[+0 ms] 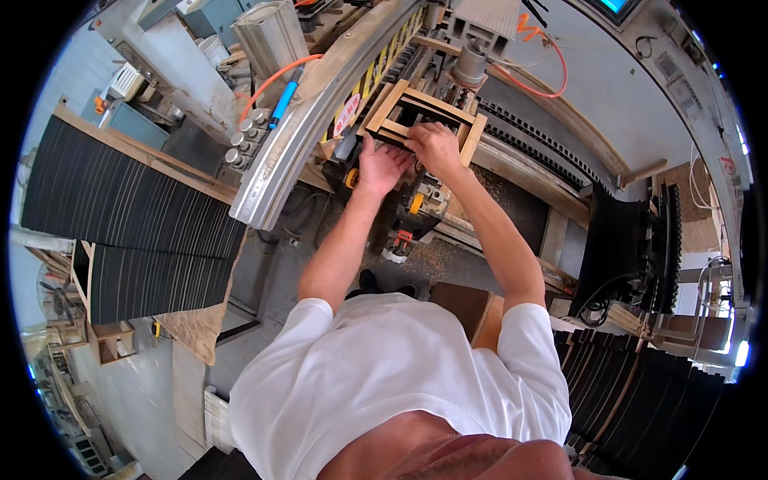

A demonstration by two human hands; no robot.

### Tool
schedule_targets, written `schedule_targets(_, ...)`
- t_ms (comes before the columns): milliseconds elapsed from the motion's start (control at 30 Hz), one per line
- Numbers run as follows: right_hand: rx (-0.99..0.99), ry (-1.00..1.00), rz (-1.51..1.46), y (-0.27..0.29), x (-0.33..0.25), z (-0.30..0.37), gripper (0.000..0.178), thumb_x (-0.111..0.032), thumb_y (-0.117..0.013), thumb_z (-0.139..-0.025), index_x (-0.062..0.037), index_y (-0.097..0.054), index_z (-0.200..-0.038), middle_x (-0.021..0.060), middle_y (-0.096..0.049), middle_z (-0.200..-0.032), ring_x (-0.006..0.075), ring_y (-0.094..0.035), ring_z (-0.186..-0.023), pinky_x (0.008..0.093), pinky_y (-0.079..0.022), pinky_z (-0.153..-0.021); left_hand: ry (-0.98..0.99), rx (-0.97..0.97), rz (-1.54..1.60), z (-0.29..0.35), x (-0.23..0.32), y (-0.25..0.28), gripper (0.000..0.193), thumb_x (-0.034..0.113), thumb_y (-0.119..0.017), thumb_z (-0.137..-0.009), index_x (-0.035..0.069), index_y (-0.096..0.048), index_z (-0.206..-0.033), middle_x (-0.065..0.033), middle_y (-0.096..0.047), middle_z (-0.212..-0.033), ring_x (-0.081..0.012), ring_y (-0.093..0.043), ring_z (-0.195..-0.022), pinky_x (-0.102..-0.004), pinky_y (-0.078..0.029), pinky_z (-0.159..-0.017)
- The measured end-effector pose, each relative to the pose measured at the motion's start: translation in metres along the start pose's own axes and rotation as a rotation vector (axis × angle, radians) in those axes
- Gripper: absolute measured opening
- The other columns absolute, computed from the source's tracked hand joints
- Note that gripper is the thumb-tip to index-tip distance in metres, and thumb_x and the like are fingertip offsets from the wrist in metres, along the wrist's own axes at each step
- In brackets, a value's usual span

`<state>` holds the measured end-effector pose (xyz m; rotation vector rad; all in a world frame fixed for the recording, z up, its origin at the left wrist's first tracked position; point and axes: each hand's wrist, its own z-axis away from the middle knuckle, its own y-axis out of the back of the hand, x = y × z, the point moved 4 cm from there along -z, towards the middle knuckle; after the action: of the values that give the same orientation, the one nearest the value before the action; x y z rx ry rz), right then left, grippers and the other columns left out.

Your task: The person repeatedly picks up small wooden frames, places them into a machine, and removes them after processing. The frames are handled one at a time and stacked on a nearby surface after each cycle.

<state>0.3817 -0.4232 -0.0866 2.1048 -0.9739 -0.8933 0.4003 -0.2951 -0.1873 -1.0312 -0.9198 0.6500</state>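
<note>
A small rectangular wooden frame (387,106) with pale and darker rails sits on the machine in front of me. My right hand (436,149) bends its fingers over the near side of the frame and grips it there; its fingertips are partly hidden. Just left of it, my left hand (382,166) is turned palm up with fingers stretched out, below the near rail. Whether those fingertips touch the wood I cannot tell. Above the frame's far right side hangs a round metal machine head (469,64).
A metal beam (272,152) with a blue marker (286,98) on it runs along the left. Dark strips are stacked at left (128,192) and lower right (640,392). Yellow-handled clamps (417,203) sit below my hands. An orange hose (552,90) loops at upper right.
</note>
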Motion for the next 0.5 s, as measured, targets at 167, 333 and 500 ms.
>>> schedule_targets(167, -0.139, -0.033, -0.010, -0.014, 0.000, -0.004, 0.031, -0.018, -0.071, -0.075, -0.0097, -0.060, -0.103, 0.0119, -0.066, -0.090, 0.0336, -0.061, -0.089, 0.0422, -0.048, -0.080, 0.047, -0.090, -0.034, 0.006, 0.003, 0.000, 0.066, 0.060, -0.040, -0.093, 0.005, -0.044, -0.129, -0.0110, -0.052, -0.120, -0.0264, -0.050, -0.110, -0.0431, -0.038, -0.099)
schedule_targets(333, -0.150, -0.065, 0.076, -0.028, 0.007, -0.016, 0.029, -0.013, -0.069, -0.075, -0.0098, -0.057, -0.102, 0.0118, -0.066, -0.089, 0.0343, -0.061, -0.089, 0.0427, -0.048, -0.080, 0.012, -0.087, -0.104, -0.006, 0.001, 0.024, 0.036, 0.035, -0.056, -0.094, 0.008, -0.052, -0.119, -0.0084, -0.057, -0.113, -0.0232, -0.054, -0.105, -0.0411, -0.045, -0.092)
schedule_targets(500, -0.092, -0.105, 0.128, -0.048, 0.035, -0.045, 0.026, -0.009, -0.066, -0.075, -0.0101, -0.056, -0.099, 0.0129, -0.067, -0.089, 0.0329, -0.062, -0.088, 0.0417, -0.046, -0.079, 0.049, -0.007, -0.195, 0.040, -0.004, 0.033, 0.031, 0.021, -0.056, -0.095, 0.005, -0.051, -0.122, -0.0079, -0.058, -0.114, -0.0208, -0.057, -0.104, -0.0411, -0.048, -0.095)
